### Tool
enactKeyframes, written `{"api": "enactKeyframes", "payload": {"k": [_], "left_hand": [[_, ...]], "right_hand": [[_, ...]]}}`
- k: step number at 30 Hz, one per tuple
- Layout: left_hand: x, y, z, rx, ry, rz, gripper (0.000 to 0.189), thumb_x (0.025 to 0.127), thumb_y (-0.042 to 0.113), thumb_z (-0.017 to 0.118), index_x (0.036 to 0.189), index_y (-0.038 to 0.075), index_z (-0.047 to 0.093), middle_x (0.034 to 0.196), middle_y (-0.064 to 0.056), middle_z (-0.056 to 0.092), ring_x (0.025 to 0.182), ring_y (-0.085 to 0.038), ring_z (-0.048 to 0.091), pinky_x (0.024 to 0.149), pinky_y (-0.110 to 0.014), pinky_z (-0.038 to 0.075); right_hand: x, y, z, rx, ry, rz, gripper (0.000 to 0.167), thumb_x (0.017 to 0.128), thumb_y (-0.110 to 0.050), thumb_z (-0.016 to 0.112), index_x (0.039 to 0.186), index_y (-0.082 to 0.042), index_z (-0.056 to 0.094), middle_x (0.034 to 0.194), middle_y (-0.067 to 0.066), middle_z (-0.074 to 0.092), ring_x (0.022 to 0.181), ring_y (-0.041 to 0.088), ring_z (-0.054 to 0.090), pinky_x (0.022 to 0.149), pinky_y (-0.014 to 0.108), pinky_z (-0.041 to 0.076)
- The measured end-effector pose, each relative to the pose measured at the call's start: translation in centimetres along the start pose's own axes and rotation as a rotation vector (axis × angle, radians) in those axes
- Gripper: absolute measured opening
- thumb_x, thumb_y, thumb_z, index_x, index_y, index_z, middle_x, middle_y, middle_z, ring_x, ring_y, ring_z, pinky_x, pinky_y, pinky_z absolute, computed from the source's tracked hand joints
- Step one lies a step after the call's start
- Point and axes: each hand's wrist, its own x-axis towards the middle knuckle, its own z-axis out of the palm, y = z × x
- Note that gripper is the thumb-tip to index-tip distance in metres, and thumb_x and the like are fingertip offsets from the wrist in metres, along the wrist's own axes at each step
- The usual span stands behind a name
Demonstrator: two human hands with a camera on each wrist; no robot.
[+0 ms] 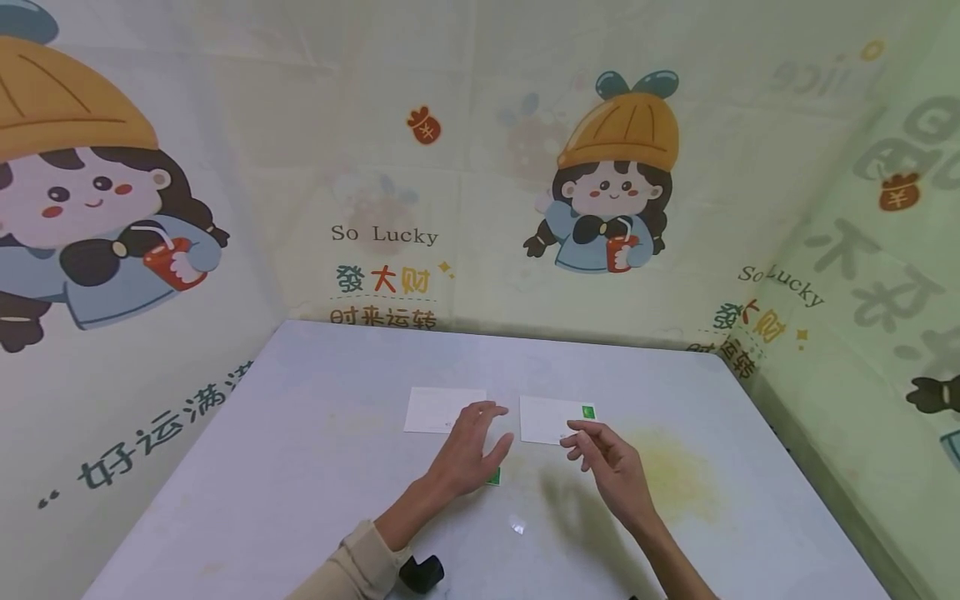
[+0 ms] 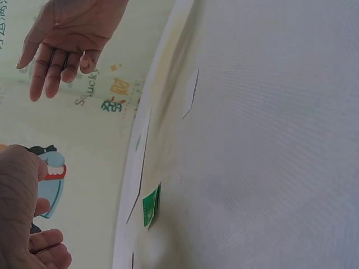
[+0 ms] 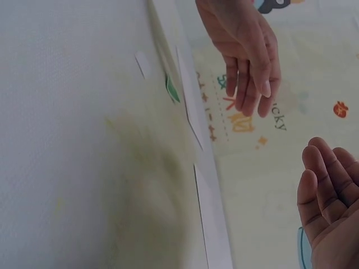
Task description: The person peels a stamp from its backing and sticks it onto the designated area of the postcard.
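Two white envelopes lie side by side on the table. My left hand (image 1: pixel 467 454) hovers with relaxed fingers, overlapping the lower right of the left envelope (image 1: pixel 435 408) in the head view. Beneath this hand, a loose green stamp (image 1: pixel 494 477) shows partly; the left wrist view has it standing bent off the tabletop (image 2: pixel 252 168). On the right envelope (image 1: pixel 542 419), a green stamp (image 1: pixel 588 412) sits at the upper right corner. My right hand (image 1: pixel 613 473) is raised before that envelope, fingers loosely bent and holding nothing.
A small pale scrap (image 1: pixel 517 524) lies on the table nearer the body. By the left cuff is a black object (image 1: pixel 422 574). A yellowish stain (image 1: pixel 671 475) marks the white table right of the right hand. Printed cloth walls (image 1: pixel 480 192) enclose the far side and both flanks.
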Motion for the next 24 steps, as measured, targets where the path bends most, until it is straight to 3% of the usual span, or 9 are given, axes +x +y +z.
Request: {"api": "enactKeyframes", "payload": {"k": [10,13,20,24], "left_hand": [[-0.3,-0.6,-0.7,0.000,0.036,-0.020,0.041,0.101,0.029,0.062,0.138,0.009,0.058,0.146,-0.017,0.051,0.138,-0.034,0.046,0.110,-0.053,0.043],[-0.4,-0.9,-0.8,0.004,0.046,-0.027,0.041,0.101,0.029,0.062,0.137,0.009,0.058,0.146,-0.017,0.052,0.137,-0.033,0.047,0.109,-0.053,0.044],[-0.9,-1.5,-1.5,0.002,0.063,-0.043,0.042,0.102,0.029,0.061,0.138,0.009,0.058,0.145,-0.017,0.052,0.137,-0.033,0.046,0.110,-0.053,0.043],[-1.1,-1.7,-1.9,0.007,0.075,-0.054,0.042,0.102,0.030,0.062,0.138,0.008,0.058,0.145,-0.017,0.052,0.137,-0.033,0.047,0.110,-0.053,0.043]], "right_hand": [[0.1,0.3,0.9,-0.004,-0.029,-0.010,0.019,0.104,-0.004,0.056,0.119,-0.001,0.067,0.095,0.014,0.075,0.078,0.018,0.068,0.065,0.025,0.054],[0.1,0.4,1.1,-0.004,-0.036,-0.004,0.018,0.104,-0.004,0.056,0.118,-0.001,0.067,0.095,0.009,0.076,0.078,0.018,0.068,0.064,0.026,0.054],[0.3,0.3,1.7,-0.015,-0.049,0.024,0.019,0.105,-0.008,0.057,0.119,-0.003,0.068,0.097,0.022,0.074,0.079,0.018,0.069,0.066,0.028,0.055],[0.4,0.2,2.0,-0.028,-0.054,0.024,0.019,0.105,-0.009,0.057,0.120,-0.004,0.068,0.097,0.019,0.074,0.079,0.017,0.068,0.066,0.027,0.055]]}}
